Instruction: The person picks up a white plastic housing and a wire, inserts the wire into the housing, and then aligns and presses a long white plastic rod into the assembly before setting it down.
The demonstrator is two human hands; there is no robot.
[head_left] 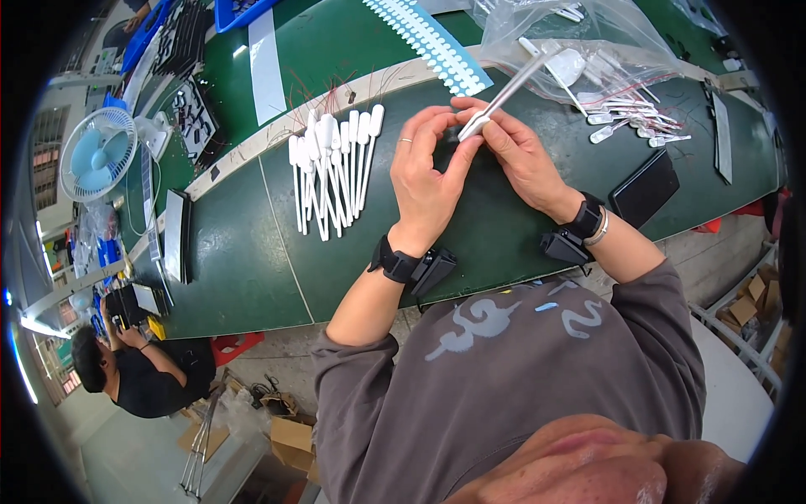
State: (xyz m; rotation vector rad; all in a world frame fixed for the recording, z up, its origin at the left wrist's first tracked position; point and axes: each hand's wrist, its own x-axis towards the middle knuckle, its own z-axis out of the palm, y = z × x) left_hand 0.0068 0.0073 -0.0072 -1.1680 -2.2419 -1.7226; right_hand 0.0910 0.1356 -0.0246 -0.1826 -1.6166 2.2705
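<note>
My left hand (425,172) is closed, its thumb and fingertips pinching a small white piece (473,128) above the bench. My right hand (527,160) meets it there, thumb and forefinger closed on the same piece. A long silvery tool that looks like tweezers (514,86) sticks up and away from the right fingers; its lower end is partly hidden by them. Left of my hands lies a group of white paddle-shaped sticks (326,160) with thin red wires at their far ends. More white paddle-shaped pieces with red wires (631,113) lie in a loose pile at the right.
A blue sheet of white stickers (432,46) and a clear plastic bag (588,42) lie beyond my hands. A black phone-like slab (645,186) rests at right on the green bench (235,252). A fan (99,154) and another person (143,370) are at left.
</note>
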